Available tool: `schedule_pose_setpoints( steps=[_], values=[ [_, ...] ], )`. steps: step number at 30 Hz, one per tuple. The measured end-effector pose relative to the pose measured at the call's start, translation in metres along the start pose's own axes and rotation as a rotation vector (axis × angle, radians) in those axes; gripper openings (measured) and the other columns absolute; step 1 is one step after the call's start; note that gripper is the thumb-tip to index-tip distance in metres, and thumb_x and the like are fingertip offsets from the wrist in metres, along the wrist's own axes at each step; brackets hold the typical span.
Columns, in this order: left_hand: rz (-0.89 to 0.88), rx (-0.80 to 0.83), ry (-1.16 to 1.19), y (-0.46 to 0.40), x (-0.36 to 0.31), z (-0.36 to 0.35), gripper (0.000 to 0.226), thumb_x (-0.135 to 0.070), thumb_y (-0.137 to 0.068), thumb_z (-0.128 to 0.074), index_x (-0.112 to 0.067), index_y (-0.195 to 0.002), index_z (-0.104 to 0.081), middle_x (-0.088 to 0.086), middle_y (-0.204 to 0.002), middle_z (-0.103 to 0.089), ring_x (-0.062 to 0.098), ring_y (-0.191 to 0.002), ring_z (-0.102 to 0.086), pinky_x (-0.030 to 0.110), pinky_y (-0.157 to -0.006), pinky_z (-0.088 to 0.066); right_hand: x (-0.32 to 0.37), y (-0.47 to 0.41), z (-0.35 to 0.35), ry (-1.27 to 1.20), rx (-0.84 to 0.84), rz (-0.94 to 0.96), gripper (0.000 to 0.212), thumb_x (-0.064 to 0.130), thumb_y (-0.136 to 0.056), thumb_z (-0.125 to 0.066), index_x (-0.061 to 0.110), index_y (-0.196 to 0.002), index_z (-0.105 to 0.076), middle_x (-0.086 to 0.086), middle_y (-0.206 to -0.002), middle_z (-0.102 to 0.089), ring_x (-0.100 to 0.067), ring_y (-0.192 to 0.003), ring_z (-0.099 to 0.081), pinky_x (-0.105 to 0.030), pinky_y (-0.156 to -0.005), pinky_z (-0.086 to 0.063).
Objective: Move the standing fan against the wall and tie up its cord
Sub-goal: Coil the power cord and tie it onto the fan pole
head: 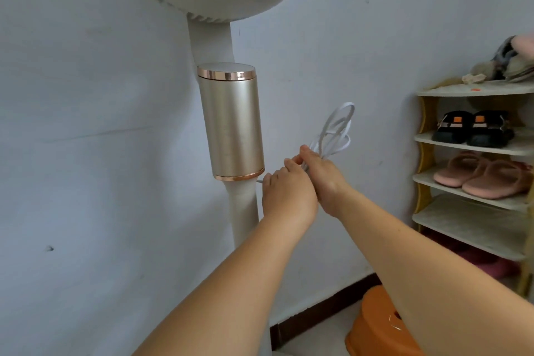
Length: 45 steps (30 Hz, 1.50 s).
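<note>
A beige standing fan [231, 124] stands close against the pale wall, its round grille at the top edge and a gold cylinder on its post. The white cord [338, 127] is gathered into several loops that stick up to the right of the post. My right hand [320, 176] grips the bundle at its lower end. My left hand [286, 191] is pressed against it from the left, fingers pinching the cord where a strand runs toward the post. The fan's base is hidden by my arms.
A yellow and white shoe rack [474, 179] stands at the right, holding black sandals, pink slippers and items on top. An orange plastic stool [381, 326] sits on the floor below my right arm. A dark skirting strip runs along the wall's foot.
</note>
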<state>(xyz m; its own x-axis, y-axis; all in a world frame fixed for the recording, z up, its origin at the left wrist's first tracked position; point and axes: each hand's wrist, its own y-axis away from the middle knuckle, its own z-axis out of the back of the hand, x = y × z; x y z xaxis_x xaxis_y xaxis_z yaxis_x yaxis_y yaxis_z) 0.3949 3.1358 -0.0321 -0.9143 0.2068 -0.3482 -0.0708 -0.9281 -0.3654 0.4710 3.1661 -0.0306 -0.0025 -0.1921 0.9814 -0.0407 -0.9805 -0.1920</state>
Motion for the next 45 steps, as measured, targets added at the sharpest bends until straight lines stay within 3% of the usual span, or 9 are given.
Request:
schedule_pose_setpoints(
  steps=[4,9,14,18,22,28,35,41,45],
  values=[
    [-0.018,-0.119,-0.085,0.0,0.002,-0.014,0.066,-0.008,-0.091,-0.039,0.002,-0.144,-0.002,0.014,-0.142,-0.041,0.023,-0.138,-0.027,0.039,-0.116,0.003,-0.005,-0.005,0.003,-0.032,0.006,0.054,0.038,0.037,-0.094,-0.043,0.01,-0.079,-0.065,-0.014,-0.078,-0.063,-0.022,-0.072,-0.059,-0.029,-0.061,-0.048],
    [-0.012,-0.182,-0.165,0.0,0.003,-0.028,0.06,-0.011,-0.092,-0.034,0.004,-0.143,-0.006,0.015,-0.143,-0.041,0.026,-0.139,-0.024,0.041,-0.114,0.01,-0.016,-0.007,0.017,-0.145,0.115,0.069,0.032,0.027,-0.093,-0.053,0.01,-0.068,-0.063,0.0,-0.055,-0.062,-0.01,-0.05,-0.059,-0.018,-0.046,-0.048],
    [0.023,-0.301,-0.211,-0.002,0.002,-0.034,0.042,-0.008,-0.091,-0.034,-0.002,-0.132,-0.037,0.012,-0.113,-0.063,0.026,-0.117,-0.048,0.04,-0.115,0.006,-0.021,-0.022,0.021,-0.182,0.218,0.088,0.029,0.026,-0.091,-0.058,0.01,-0.067,-0.062,0.001,-0.054,-0.063,-0.011,-0.051,-0.06,-0.02,-0.049,-0.05],
    [0.071,-0.372,-0.262,-0.003,0.002,-0.04,0.027,-0.01,-0.093,-0.035,-0.006,-0.112,-0.053,0.009,-0.101,-0.066,0.026,-0.108,-0.052,0.038,-0.115,-0.003,-0.022,-0.034,0.02,-0.196,0.304,0.092,0.029,0.025,-0.09,-0.059,0.012,-0.064,-0.059,0.004,-0.049,-0.059,-0.009,-0.047,-0.056,-0.019,-0.048,-0.047],
    [0.113,-0.404,-0.263,-0.009,0.001,-0.042,0.024,-0.01,-0.092,-0.035,-0.006,-0.106,-0.054,0.01,-0.098,-0.066,0.026,-0.103,-0.055,0.035,-0.114,-0.01,-0.023,-0.044,0.017,-0.213,0.307,0.069,0.026,0.027,-0.087,-0.064,0.014,-0.064,-0.061,0.006,-0.051,-0.061,-0.007,-0.05,-0.058,-0.018,-0.049,-0.046],
    [0.118,-0.424,-0.288,-0.019,-0.003,-0.047,0.022,-0.012,-0.093,-0.035,-0.005,-0.105,-0.053,0.009,-0.094,-0.065,0.026,-0.103,-0.054,0.037,-0.115,-0.003,-0.03,-0.055,0.021,-0.248,0.301,0.042,0.024,0.029,-0.085,-0.066,0.018,-0.064,-0.062,0.007,-0.048,-0.058,-0.007,-0.046,-0.05,-0.022,-0.055,-0.034],
    [0.077,-0.347,-0.413,-0.013,0.005,-0.049,0.022,-0.007,-0.089,-0.032,-0.006,-0.098,-0.051,0.011,-0.093,-0.066,0.028,-0.089,-0.055,0.035,-0.098,-0.023,-0.038,-0.047,0.016,-0.269,0.289,-0.104,0.024,0.032,-0.08,-0.071,0.02,-0.06,-0.063,0.008,-0.052,-0.062,-0.011,-0.062,-0.055,-0.03,-0.077,-0.039],
    [0.015,-0.322,-0.525,-0.006,0.004,-0.048,0.024,-0.004,-0.086,-0.031,-0.003,-0.1,-0.05,0.015,-0.098,-0.064,0.032,-0.096,-0.054,0.041,-0.102,-0.023,-0.053,-0.027,0.035,-0.282,0.468,-0.07,0.024,0.035,-0.083,-0.066,0.025,-0.062,-0.065,0.012,-0.059,-0.062,-0.008,-0.069,-0.056,-0.03,-0.082,-0.04],
    [-0.029,-0.336,-0.584,-0.003,0.006,-0.048,0.019,-0.007,-0.09,-0.033,-0.003,-0.099,-0.049,0.016,-0.097,-0.064,0.035,-0.096,-0.054,0.04,-0.103,-0.024,-0.085,-0.014,0.061,-0.18,0.442,-0.128,0.014,0.033,-0.083,-0.066,0.023,-0.094,-0.068,0.004,-0.09,-0.064,-0.012,-0.085,-0.056,-0.026,-0.075,-0.044]
  ],
)
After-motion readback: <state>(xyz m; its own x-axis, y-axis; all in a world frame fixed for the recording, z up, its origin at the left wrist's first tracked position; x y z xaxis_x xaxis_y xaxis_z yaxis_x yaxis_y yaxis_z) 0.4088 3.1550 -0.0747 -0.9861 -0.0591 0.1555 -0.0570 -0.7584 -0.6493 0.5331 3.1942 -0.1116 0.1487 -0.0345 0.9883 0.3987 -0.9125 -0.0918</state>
